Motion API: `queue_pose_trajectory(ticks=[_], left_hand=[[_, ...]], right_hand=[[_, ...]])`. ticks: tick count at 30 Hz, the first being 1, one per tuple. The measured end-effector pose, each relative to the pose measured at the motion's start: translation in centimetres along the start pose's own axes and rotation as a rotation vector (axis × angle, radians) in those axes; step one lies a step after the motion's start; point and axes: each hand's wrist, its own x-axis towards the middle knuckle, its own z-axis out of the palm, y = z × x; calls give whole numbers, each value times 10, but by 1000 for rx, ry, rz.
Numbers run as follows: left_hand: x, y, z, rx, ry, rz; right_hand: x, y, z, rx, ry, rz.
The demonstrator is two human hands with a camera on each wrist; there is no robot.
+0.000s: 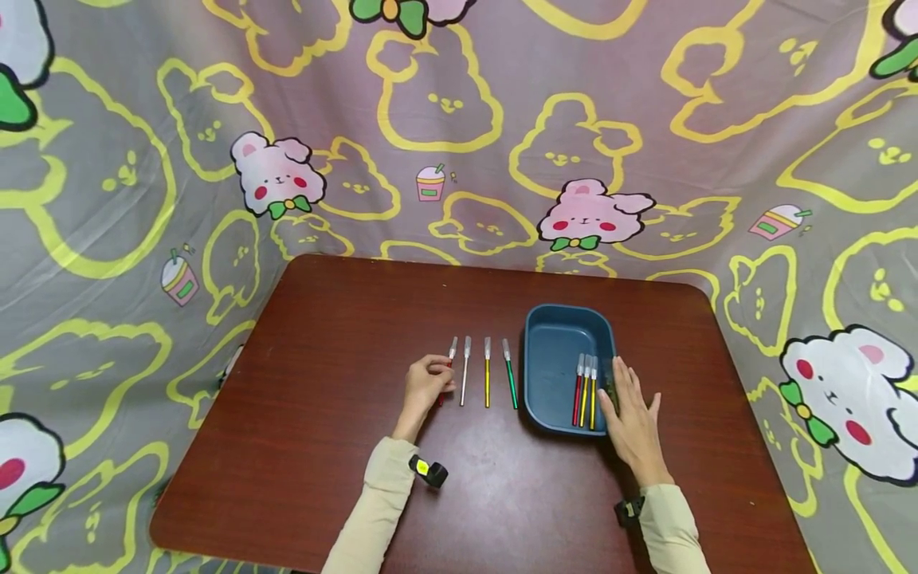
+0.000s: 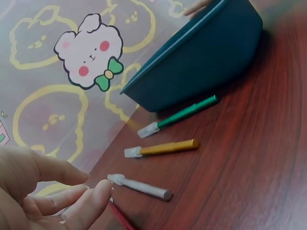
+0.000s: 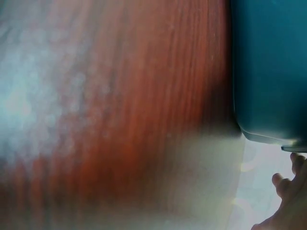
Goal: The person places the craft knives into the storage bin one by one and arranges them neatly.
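Observation:
On the table lie capped craft knives in a row: a red knife [image 1: 453, 347], a silver knife [image 1: 465, 373], a yellow knife [image 1: 488, 375] and a green knife [image 1: 511, 375]. My left hand [image 1: 426, 388] is over the red one, hiding its middle in the head view. In the left wrist view a gap shows between thumb and forefinger, and the red handle [image 2: 121, 214] slants below them. My right hand [image 1: 634, 418] rests along the right rim of a blue basin [image 1: 527, 371], fingers straight. Inside the basin, a red knife [image 1: 577, 395] and two yellow knives [image 1: 593, 396] lie side by side.
The brown table [image 1: 323, 383] has rounded corners. A patterned cloth [image 1: 459, 96] hangs behind it and along both sides. Dark bands with small devices [image 1: 429, 470] sit on both wrists.

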Motion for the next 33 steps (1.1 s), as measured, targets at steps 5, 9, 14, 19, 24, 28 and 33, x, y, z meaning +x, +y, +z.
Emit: queue_pose_trajectory(ticks=[5, 9, 14, 19, 24, 28, 33], left_hand=[[3, -3, -6, 95, 32, 20], [6, -6, -10, 220, 70, 37], [8, -8, -13, 326, 93, 29], [8, -9, -13, 385, 101, 25], [10, -9, -10, 452, 122, 34], [10, -12, -7, 485, 133, 58], [10, -17, -3, 516, 143, 82]], right_hand=[[0, 1, 0, 2, 0, 1], [0, 1, 0, -3, -6, 2], [-1, 1, 0, 1, -6, 5], [-1, 1, 0, 0, 0, 3], [0, 1, -1, 9, -10, 8], [1, 1, -2, 13, -13, 12], [1, 1, -2, 8, -8, 9]])
